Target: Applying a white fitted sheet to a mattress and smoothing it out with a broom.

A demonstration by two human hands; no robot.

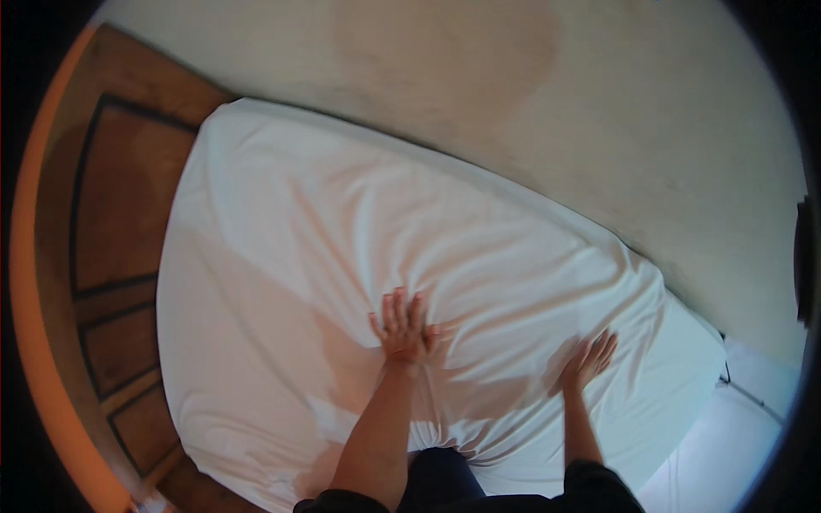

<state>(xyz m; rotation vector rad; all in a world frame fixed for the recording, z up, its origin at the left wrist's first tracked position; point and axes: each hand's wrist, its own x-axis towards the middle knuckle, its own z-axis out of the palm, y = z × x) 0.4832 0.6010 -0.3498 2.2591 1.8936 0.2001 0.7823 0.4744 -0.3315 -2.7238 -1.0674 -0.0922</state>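
Observation:
A white fitted sheet [269, 192] covers a mattress that spreads out in front of me. Near the middle of the bed, my left hand [403, 327] lies palm down on the cloth with its fingers spread. Folds and wrinkles run outward around it. To the right, my right hand [590, 360] rests on the sheet with its fingers apart, its thumb side partly in shadow. Neither hand grips anything. My knee in dark cloth [446, 474] presses into the near part of the bed, and creases gather around it.
On the left stands a brown wooden headboard [128, 205] with dark-lined panels. A beige wall [628, 115] runs along the bed's far side. Pale floor [699, 442] shows at the lower right, with a dark cable [747, 392] near the mattress corner. A dark object [803, 263] sits at the right rim.

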